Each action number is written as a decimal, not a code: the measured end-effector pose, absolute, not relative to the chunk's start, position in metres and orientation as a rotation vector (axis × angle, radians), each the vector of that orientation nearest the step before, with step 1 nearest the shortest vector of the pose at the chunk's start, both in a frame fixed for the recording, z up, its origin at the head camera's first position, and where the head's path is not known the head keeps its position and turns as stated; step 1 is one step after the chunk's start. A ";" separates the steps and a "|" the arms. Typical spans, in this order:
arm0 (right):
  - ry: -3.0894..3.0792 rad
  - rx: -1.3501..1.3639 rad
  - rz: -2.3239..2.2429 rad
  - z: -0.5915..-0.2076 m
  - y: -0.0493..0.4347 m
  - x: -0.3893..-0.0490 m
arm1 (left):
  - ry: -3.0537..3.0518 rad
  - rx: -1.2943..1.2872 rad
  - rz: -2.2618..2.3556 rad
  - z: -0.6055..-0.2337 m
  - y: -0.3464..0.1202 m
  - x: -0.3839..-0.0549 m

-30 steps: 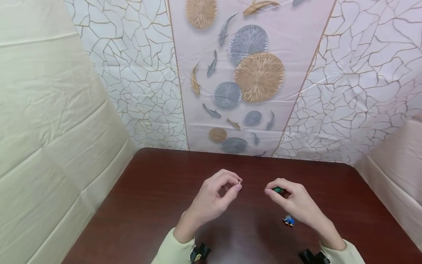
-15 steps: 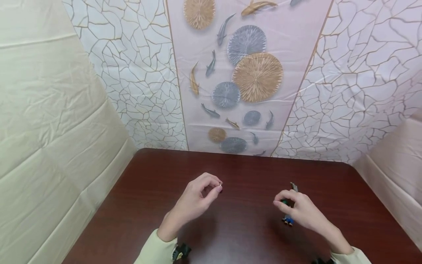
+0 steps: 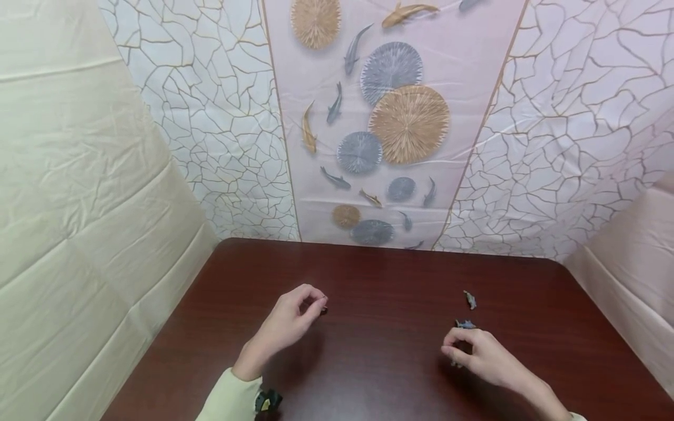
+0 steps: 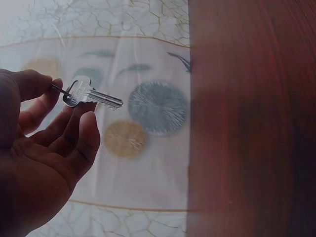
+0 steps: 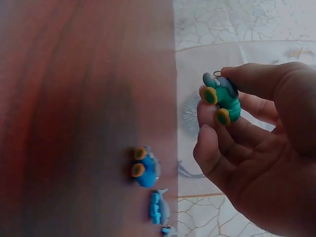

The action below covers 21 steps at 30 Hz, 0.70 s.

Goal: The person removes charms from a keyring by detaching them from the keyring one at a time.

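Observation:
My left hand (image 3: 286, 318) is over the left-middle of the table, thumb and finger pinching a thin metal ring. From that ring hangs a silver key (image 4: 79, 93), clear in the left wrist view and pointing away from the palm. Over the right side, my right hand (image 3: 487, 356) pinches a small green figure charm (image 5: 227, 103) by its grey top, near a small wire loop. The charm has yellow-orange feet with green soles. Near this hand lie a blue figure charm (image 5: 144, 170) with orange feet and a light-blue and grey one (image 5: 160, 207).
The dark red-brown table (image 3: 379, 374) backs onto a patterned cloth (image 3: 411, 123). A small grey-green figure (image 3: 470, 300) lies farther back on the right, behind a bluish one (image 3: 466, 324). Cream cloth (image 3: 105, 234) hangs along the left side.
My left hand has moved left and nearer with the key. My right hand has moved right and nearer with the green charm, uncovering figures behind it.

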State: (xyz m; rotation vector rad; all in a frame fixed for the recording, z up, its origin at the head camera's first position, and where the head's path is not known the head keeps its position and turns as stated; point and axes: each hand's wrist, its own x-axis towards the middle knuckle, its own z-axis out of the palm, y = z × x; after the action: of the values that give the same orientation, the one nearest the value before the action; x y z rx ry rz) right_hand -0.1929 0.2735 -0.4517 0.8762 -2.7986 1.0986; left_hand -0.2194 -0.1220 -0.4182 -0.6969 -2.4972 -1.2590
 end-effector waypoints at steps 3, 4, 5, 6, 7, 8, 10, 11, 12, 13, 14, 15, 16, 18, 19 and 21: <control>-2.828 0.938 1.133 -0.454 0.275 -0.192 | -2.573 -0.626 -1.307 -0.422 -0.126 -0.222; -2.842 0.955 1.149 -0.455 0.275 -0.192 | -2.591 -0.602 -1.330 -0.423 -0.127 -0.222; -2.858 0.970 1.163 -0.456 0.276 -0.191 | -2.603 -0.582 -1.344 -0.424 -0.128 -0.223; -2.874 0.982 1.177 -0.457 0.277 -0.191 | -2.609 -0.565 -1.351 -0.425 -0.129 -0.224; -2.889 0.987 1.190 -0.458 0.278 -0.190 | -2.615 -0.549 -1.355 -0.427 -0.131 -0.225; -2.904 0.985 1.208 -0.459 0.278 -0.190 | -2.621 -0.534 -1.355 -0.428 -0.132 -0.227; -2.911 0.992 1.230 -0.462 0.278 -0.188 | -2.637 -0.503 -1.350 -0.431 -0.134 -0.230; -2.909 0.997 1.234 -0.464 0.278 -0.188 | -2.650 -0.489 -1.346 -0.432 -0.136 -0.231; -2.904 1.001 1.236 -0.465 0.278 -0.187 | -2.669 -0.476 -1.345 -0.434 -0.138 -0.232; -2.896 1.005 1.237 -0.466 0.278 -0.186 | -2.693 -0.464 -1.335 -0.435 -0.139 -0.233; -2.892 1.007 1.240 -0.468 0.277 -0.185 | -2.718 -0.456 -1.316 -0.436 -0.140 -0.235; -2.890 1.008 1.247 -0.469 0.277 -0.185 | -2.747 -0.446 -1.297 -0.437 -0.142 -0.236; -2.885 1.012 1.247 -0.470 0.277 -0.184 | -2.776 -0.439 -1.266 -0.438 -0.143 -0.237; -2.898 1.003 1.280 -0.472 0.276 -0.184 | -2.824 -0.430 -1.209 -0.441 -0.146 -0.239; -2.905 1.000 1.290 -0.473 0.275 -0.184 | -2.844 -0.426 -1.187 -0.442 -0.147 -0.240; -2.936 0.980 1.304 -0.474 0.275 -0.184 | -2.883 -0.414 -1.154 -0.445 -0.149 -0.243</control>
State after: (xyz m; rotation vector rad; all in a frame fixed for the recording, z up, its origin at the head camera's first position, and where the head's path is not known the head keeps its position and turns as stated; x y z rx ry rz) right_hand -0.1845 0.2751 -0.4737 0.9804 -2.9361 1.3041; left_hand -0.2434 -0.1490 -0.4455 -0.4145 -2.8834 -1.1545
